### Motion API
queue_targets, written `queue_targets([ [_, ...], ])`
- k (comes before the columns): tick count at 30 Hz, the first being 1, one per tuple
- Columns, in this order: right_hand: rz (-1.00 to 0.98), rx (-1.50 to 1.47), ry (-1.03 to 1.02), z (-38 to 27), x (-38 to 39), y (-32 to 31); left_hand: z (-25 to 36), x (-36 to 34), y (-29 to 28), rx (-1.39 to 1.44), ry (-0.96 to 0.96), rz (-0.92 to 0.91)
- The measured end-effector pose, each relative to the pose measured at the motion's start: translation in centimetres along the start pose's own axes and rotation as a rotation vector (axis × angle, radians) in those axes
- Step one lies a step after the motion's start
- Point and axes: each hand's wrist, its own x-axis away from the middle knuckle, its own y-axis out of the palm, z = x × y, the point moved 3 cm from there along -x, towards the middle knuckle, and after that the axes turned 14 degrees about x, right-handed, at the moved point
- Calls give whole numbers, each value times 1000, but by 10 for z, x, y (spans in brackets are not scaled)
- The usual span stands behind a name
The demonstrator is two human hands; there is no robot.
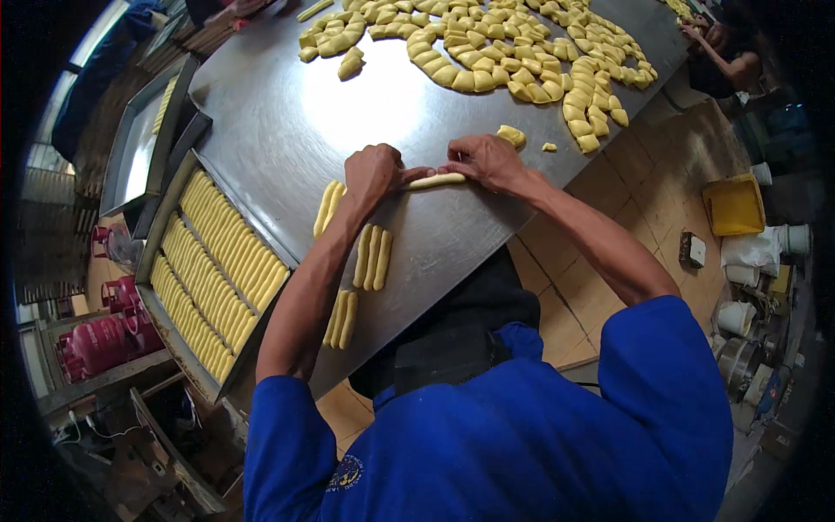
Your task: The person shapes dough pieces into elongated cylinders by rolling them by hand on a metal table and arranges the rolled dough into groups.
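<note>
A thin yellow dough stick [435,181] lies on the metal table [261,104] between my hands. My left hand [374,177] has its fingers curled, its thumb reaching to the near end of the strip. Also closed, my right hand [489,162] grips the stick's other end, thumb and fingers meeting over it. Rolled dough sticks lie in small groups around my left forearm: one group [329,207] partly behind it, another [372,257] just right of it, a third [341,319] nearer me. A dough lump [511,136] sits beyond my right hand, beside a small scrap [549,147].
Many cut dough pieces [474,52] spread over the table's far side. At the left, a tray [156,296] holds rows of dough sticks, with another tray [130,165] behind it. Red gas cylinders [94,346] stand far left. A yellow crate [733,206] sits right; another person [731,56] is far right.
</note>
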Motion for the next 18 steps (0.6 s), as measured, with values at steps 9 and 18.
queue_targets([
  [9, -33, 106, -44, -6, -8, -7, -8, -9, -1, 64, -44, -43],
  [18, -31, 4, -62, -3, -15, -11, -21, -15, 2, 87, -17, -30],
])
